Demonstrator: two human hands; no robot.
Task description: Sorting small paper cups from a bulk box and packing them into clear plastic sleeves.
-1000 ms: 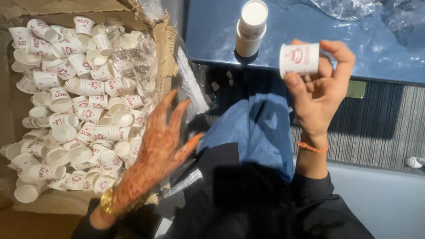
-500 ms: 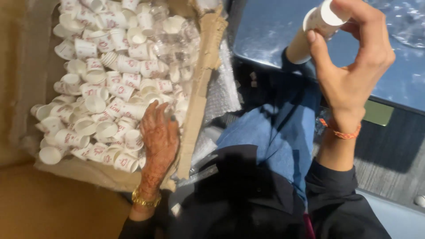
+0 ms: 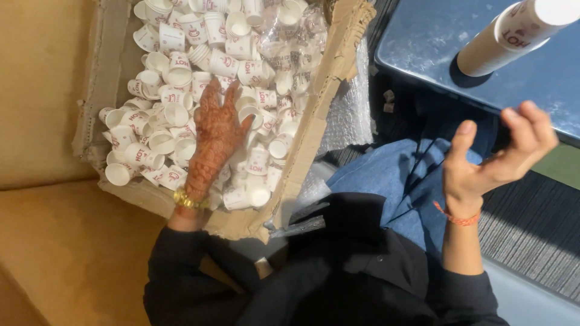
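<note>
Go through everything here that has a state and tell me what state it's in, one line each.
Cardboard box: open, flaps torn, full of cups.
Loose paper cups: jumbled, some upright, some on their sides.
Stack of cups: nested, standing on the blue table.
Left hand: spread flat on the loose cups, gripping nothing.
Right hand: raised, fingers curled, empty.

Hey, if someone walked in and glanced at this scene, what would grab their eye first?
Probably the torn cardboard box at upper left, heaped with small white paper cups printed in red. The left hand, covered in dark henna patterns, lies flat among them. At upper right a tall stack of cups stands on the blue table, with the empty right hand raised below it.
</note>
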